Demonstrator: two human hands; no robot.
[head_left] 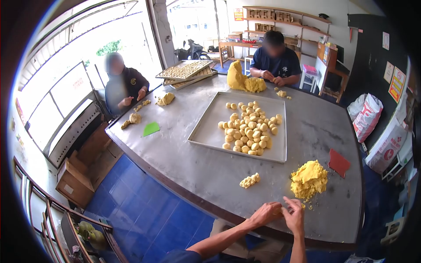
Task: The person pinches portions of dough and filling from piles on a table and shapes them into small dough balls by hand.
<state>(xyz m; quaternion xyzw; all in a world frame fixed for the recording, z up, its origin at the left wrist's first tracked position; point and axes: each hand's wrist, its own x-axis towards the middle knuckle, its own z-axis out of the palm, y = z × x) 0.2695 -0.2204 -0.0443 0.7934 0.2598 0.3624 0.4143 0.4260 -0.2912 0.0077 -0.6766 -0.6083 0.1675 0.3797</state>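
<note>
My left hand (pixel 266 214) is closed above the table's near edge, its fingertips meeting my right hand. What it holds is hidden by the fingers. My right hand (pixel 294 215) is held against it, fingers partly stretched and apart. Just past the right fingers rises a crumbly yellow mound (pixel 309 177), with loose crumbs at its near side. A small pile of pale dough pieces (pixel 250 180) lies beyond my left hand. Farther off, a shallow metal tray (pixel 203 127) carries many round dough balls (pixel 250 127), heaped mostly to its right.
A red scraper (pixel 338 163) lies right of the mound, a green scraper (pixel 151 129) far left. Two people (pixel 274 61) (pixel 124 83) work across the metal table (pixel 175 162). Near them are a big yellow dough mass (pixel 237 78), dough lumps (pixel 165 99) and stacked filled trays (pixel 186 70).
</note>
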